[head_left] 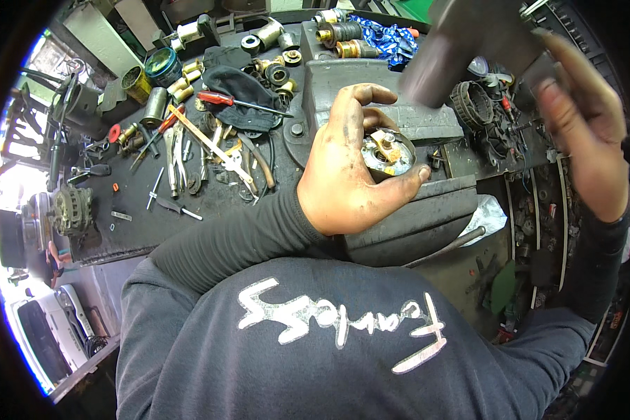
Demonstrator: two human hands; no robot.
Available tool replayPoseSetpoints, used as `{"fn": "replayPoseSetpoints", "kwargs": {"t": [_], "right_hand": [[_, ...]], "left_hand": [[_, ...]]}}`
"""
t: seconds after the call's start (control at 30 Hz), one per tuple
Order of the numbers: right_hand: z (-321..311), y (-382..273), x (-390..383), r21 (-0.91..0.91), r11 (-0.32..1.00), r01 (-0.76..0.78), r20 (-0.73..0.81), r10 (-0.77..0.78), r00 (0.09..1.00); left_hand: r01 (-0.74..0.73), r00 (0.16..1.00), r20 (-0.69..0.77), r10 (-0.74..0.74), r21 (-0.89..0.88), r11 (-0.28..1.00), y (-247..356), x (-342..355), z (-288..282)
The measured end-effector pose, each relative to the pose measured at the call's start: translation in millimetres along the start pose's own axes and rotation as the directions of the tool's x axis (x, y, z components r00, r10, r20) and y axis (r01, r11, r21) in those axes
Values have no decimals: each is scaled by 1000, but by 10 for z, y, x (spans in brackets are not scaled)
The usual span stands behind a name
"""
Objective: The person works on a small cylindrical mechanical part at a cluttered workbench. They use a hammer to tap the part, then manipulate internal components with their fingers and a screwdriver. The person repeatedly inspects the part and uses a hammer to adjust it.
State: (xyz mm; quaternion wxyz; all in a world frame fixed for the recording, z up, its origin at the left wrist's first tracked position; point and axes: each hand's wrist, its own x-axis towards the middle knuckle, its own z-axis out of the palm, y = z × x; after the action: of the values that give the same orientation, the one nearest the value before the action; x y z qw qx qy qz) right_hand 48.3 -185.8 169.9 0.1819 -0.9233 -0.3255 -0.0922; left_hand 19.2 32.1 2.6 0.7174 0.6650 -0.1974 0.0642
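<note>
My left hand [353, 161] curls around a round metal part [392, 155], its thumb along the near side and its fingers arched over the far side. The part has a silvery rim and a brownish, worn face with a small stud. It sits over the jaws of a big dark bench vise [371, 80]. Raised at the upper right, my right hand [584, 126] is closed on a dark grey hammer [469, 52]. Motion blurs the hammer, whose heavy head hangs above and to the right of the part. My palm hides some of the part's left side.
Left of the vise, the bench holds a red screwdriver [220, 99], pliers [180, 164], a dark cloth [241, 84] and several cylindrical metal parts. A blue patterned cloth [385, 43] lies behind. Right of the vise are a ribbed ring [471, 103] and a cluttered shelf.
</note>
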Motion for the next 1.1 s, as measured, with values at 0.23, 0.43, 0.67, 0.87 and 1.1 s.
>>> {"fn": "replayPoseSetpoints", "kwargs": {"t": [0.23, 0.43, 0.67, 0.87, 1.1], "right_hand": [[-90, 50, -31, -13, 993, -120, -125, 118, 985], [-118, 72, -38, 18, 984, -177, -101, 178, 979], [64, -102, -10, 250, 968, 4, -58, 11, 998], [128, -29, -49, -84, 984, 157, -52, -162, 985], [157, -90, -73, -134, 973, 185, -19, -190, 982]], "left_hand": [[-142, 989, -45, 144, 32, 989, -85, 4, 12], [-136, 991, 6, 136, 32, 990, -68, 8, -13], [-109, 994, -8, 110, 37, 993, -42, 3, -8], [-216, 975, -22, 220, 123, 969, -70, 43, 5], [-187, 981, -10, 192, 176, 967, -19, 40, -27]]}}
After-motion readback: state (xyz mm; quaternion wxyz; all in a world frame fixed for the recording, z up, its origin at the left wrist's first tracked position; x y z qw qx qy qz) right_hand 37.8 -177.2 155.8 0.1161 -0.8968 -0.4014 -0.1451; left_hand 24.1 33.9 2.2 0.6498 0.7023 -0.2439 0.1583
